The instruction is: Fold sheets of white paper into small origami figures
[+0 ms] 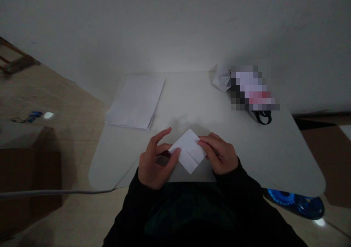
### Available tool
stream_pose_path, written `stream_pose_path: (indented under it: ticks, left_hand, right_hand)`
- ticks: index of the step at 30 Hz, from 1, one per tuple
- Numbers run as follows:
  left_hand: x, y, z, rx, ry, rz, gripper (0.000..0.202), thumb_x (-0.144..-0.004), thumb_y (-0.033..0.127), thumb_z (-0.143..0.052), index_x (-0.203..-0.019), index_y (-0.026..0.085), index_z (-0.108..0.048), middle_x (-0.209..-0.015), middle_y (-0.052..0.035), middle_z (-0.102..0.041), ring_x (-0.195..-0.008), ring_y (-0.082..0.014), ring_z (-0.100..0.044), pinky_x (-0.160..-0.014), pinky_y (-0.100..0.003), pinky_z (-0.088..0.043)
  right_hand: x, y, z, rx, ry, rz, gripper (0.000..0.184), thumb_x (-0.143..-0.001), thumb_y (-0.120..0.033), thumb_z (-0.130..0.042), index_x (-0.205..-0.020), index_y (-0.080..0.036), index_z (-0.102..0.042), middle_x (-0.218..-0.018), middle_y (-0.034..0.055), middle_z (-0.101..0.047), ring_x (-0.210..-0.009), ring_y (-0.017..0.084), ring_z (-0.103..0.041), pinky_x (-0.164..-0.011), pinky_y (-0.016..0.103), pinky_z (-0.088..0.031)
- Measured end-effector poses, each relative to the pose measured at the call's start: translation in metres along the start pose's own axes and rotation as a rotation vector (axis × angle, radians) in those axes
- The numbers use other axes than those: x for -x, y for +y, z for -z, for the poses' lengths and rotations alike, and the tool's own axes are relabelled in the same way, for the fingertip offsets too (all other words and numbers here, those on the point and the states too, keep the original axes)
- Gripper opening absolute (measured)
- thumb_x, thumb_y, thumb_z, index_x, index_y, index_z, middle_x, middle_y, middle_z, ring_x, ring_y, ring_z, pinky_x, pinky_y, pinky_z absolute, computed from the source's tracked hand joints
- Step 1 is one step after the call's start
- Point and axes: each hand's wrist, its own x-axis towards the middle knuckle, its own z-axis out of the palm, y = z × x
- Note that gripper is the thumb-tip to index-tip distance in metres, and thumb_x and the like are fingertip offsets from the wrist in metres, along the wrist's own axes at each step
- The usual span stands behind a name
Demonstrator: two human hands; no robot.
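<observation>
Between left hand (155, 164) and right hand (221, 154), a folded paper square (189, 151)

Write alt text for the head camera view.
The left hand and right hand hold a creased white paper square above a white table. A stack of white paper sheets lies farther along the table, to the left.

Pixelated object (252, 91), partly hidden folded paper (189, 148)

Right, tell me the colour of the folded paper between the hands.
The folded paper is plain white, with only fold creases; the head view shows it best.
</observation>
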Motion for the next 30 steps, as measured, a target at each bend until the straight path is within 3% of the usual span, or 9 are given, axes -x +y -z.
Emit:
stream_pose_path:
  ticks: [3, 7, 9, 12, 16, 18, 21, 23, 30]
  left_hand:
    - [-0.008, -0.012, 0.007, -0.208, -0.096, -0.278, 0.039, -0.075, 0.015, -0.066, -0.113, 0.020, -0.057, -0.119, -0.0108, -0.060, -0.107, -0.0205, -0.058, -0.087, -0.037, -0.052]
    - [-0.013, -0.023, 0.011, -0.235, -0.252, -0.498, 0.027, -0.078, 0.004, -0.060, -0.101, 0.017, -0.064, -0.111, -0.0093, -0.064, -0.101, -0.0188, -0.059, -0.085, -0.036, -0.052]
    - [-0.011, -0.027, 0.011, -0.206, -0.332, -0.526, 0.028, -0.079, 0.002, -0.057, -0.104, 0.014, -0.062, -0.107, -0.0098, -0.066, -0.097, -0.0179, -0.060, -0.082, -0.034, -0.053]
    - [-0.005, -0.028, 0.013, -0.204, -0.367, -0.529, 0.029, -0.079, 0.003, -0.057, -0.107, 0.010, -0.061, -0.110, -0.0122, -0.065, -0.100, -0.0190, -0.059, -0.085, -0.035, -0.054]
    - [0.000, -0.027, 0.019, -0.225, -0.375, -0.508, 0.036, -0.078, 0.011, -0.062, -0.113, 0.009, -0.058, -0.116, -0.0145, -0.062, -0.105, -0.0217, -0.058, -0.087, -0.037, -0.055]
    - [0.001, -0.027, 0.022, -0.243, -0.381, -0.514, 0.039, -0.078, 0.016, -0.065, -0.115, 0.008, -0.058, -0.116, -0.0145, -0.063, -0.106, -0.0222, -0.058, -0.087, -0.036, -0.056]
    - [0.003, -0.028, 0.023, -0.289, -0.377, -0.550, 0.042, -0.076, 0.023, -0.068, -0.114, 0.007, -0.059, -0.114, -0.0144, -0.064, -0.105, -0.0227, -0.059, -0.086, -0.035, -0.057]
    - [0.003, -0.028, 0.023, -0.327, -0.358, -0.571, 0.041, -0.076, 0.025, -0.069, -0.112, 0.008, -0.060, -0.112, -0.0136, -0.065, -0.102, -0.0224, -0.061, -0.083, -0.034, -0.058]
    - [0.004, -0.023, 0.021, -0.379, -0.335, -0.574, 0.030, -0.079, 0.021, -0.065, -0.108, 0.011, -0.064, -0.110, -0.0093, -0.067, -0.101, -0.0186, -0.062, -0.082, -0.030, -0.058]
  right_hand:
    - [-0.002, 0.007, -0.003, 0.116, -0.051, 0.120, 0.020, -0.089, -0.021, -0.046, -0.090, -0.017, -0.065, -0.069, 0.0034, -0.065, -0.061, 0.015, -0.051, -0.055, 0.028, -0.045]
    - [-0.004, 0.006, -0.009, 0.200, -0.027, 0.068, 0.021, -0.086, -0.021, -0.053, -0.103, -0.013, -0.061, -0.054, -0.0015, -0.054, -0.059, 0.015, -0.049, -0.059, 0.028, -0.047]
    - [-0.005, 0.004, -0.010, 0.264, -0.008, 0.061, 0.026, -0.083, -0.021, -0.058, -0.107, -0.010, -0.059, -0.053, -0.0021, -0.050, -0.059, 0.015, -0.047, -0.060, 0.030, -0.047]
    - [-0.007, 0.001, -0.009, 0.338, 0.006, 0.131, 0.015, -0.079, -0.017, -0.061, -0.092, -0.012, -0.066, -0.071, 0.0066, -0.059, -0.071, 0.018, -0.049, -0.064, 0.033, -0.047]
    - [-0.005, 0.000, -0.005, 0.199, -0.119, 0.290, 0.013, -0.078, -0.007, -0.059, -0.088, -0.011, -0.068, -0.088, 0.0095, -0.066, -0.084, 0.019, -0.053, -0.073, 0.034, -0.049]
    - [-0.003, 0.002, -0.001, 0.150, -0.197, 0.335, 0.017, -0.077, -0.015, -0.064, -0.093, -0.009, -0.067, -0.093, 0.0098, -0.067, -0.088, 0.020, -0.055, -0.076, 0.036, -0.049]
    - [0.000, 0.007, 0.006, 0.135, -0.270, 0.357, 0.040, -0.073, -0.035, -0.071, -0.102, -0.008, -0.065, -0.100, 0.0116, -0.067, -0.095, 0.023, -0.056, -0.078, 0.039, -0.049]
    - [0.001, 0.010, 0.010, 0.135, -0.299, 0.378, 0.045, -0.072, -0.038, -0.072, -0.105, -0.009, -0.064, -0.102, 0.0117, -0.068, -0.100, 0.024, -0.057, -0.080, 0.039, -0.049]
    - [-0.001, 0.007, 0.010, 0.169, -0.251, 0.359, 0.021, -0.082, -0.024, -0.062, -0.101, -0.016, -0.066, -0.096, 0.0064, -0.071, -0.097, 0.019, -0.062, -0.078, 0.034, -0.051]
